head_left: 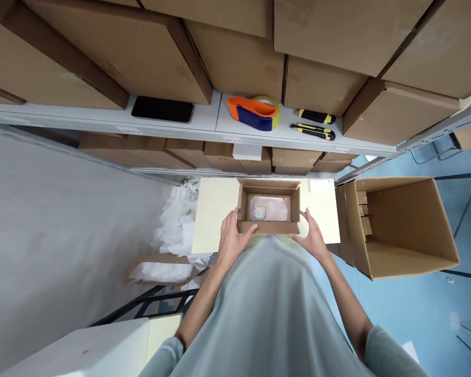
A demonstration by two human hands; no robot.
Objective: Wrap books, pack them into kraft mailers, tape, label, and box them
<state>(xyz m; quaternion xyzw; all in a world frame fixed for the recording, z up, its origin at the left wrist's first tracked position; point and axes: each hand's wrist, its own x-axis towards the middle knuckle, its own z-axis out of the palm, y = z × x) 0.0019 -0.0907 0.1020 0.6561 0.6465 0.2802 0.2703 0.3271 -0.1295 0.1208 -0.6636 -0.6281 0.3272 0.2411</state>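
Note:
A small open-topped cardboard box (268, 228) rests on the pale yellow table, close to my body. Inside it, a clear plastic packet (277, 208) lies at the bottom, with a small item with a pale blue label (259, 212) at its left; its kind is too small to tell. My left hand (234, 235) grips the box's near left corner, thumb over the front edge and fingers along the side. On the opposite side, my right hand (312, 235) holds the near right corner between thumb and fingers.
Above the table (215, 209), a shelf carries a black phone (163, 109), an orange and blue tape dispenser (255, 112), yellow-black utility knives (314, 131) and large cartons (239, 57). A big open carton (412, 225) stands right; white plastic bags (176, 220) heap up left.

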